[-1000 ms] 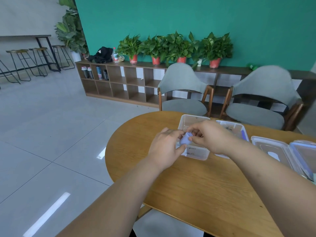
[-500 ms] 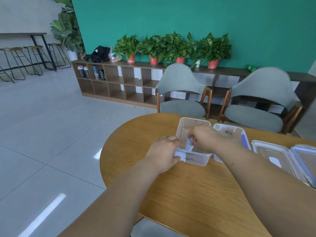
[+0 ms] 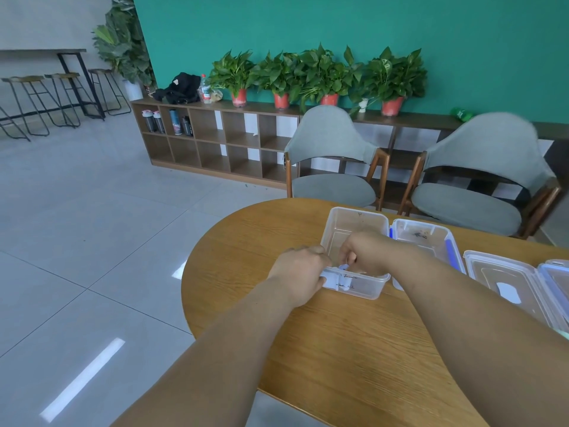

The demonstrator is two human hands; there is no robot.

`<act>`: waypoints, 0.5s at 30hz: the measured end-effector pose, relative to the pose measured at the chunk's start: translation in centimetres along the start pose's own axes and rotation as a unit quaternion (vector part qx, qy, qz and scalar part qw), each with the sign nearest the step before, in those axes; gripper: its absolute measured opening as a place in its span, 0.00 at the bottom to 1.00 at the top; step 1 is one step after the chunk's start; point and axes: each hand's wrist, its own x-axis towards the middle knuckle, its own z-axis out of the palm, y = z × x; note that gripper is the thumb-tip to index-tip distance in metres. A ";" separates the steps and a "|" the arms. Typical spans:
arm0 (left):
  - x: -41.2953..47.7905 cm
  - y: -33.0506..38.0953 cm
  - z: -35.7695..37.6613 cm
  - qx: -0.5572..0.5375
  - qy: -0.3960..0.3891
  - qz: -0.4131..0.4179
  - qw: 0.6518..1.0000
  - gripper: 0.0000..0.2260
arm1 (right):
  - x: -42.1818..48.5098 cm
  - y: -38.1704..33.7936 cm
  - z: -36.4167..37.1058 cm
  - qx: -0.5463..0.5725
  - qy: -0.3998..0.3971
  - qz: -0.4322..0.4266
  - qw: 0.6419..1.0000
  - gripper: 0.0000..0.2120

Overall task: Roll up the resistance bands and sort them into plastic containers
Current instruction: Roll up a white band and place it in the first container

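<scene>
Since a second before, both hands had dropped from above the near rim down to the clear rectangular plastic container (image 3: 354, 214). The pale lavender resistance band (image 3: 343, 267) had gone down with them, from mid-air to just inside the container's near wall. Only a small tip of the band showed, poking out below the right hand's fingers and directly above the white label (image 3: 334, 280) stuck on that wall. How tightly it was rolled could not be made out. It lay between the two hands, touching the right one and just beside the left.

The right hand (image 3: 368, 252) reached in over the container from the right, knuckles up and wrist bent down. Its fingers curled downward, pinching the band close to the near wall. The left hand (image 3: 298, 271) sat outside at the container's near left corner, fingers curled over the rim and thumb on the label, clasping that corner. Both bare forearms stretched forward across the oval wooden counter (image 3: 338, 359).

Just right of this container stood a second clear plastic box with blue clips (image 3: 431, 241). Further right lay a flat clear plastic lid (image 3: 486, 266) bearing a white patch. Two grey upholstered chairs (image 3: 331, 186) stood beyond the counter.
</scene>
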 end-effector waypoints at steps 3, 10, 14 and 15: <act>0.2 -0.1 0.3 0.003 -0.002 -0.001 1.000 0.13 | 0.1 0.0 -0.1 0.019 -0.007 -0.009 1.000 0.09; 0.6 -0.1 0.8 0.003 -0.002 -0.002 1.000 0.12 | 0.0 0.3 -0.1 0.056 -0.018 -0.017 0.998 0.09; 0.7 -0.1 0.9 -0.001 -0.002 -0.001 1.000 0.12 | -0.3 0.6 -0.1 0.091 -0.028 -0.006 0.995 0.13; 0.7 -0.1 1.0 -0.002 -0.001 -0.002 1.000 0.13 | -0.3 0.7 0.0 0.095 -0.028 -0.003 0.995 0.14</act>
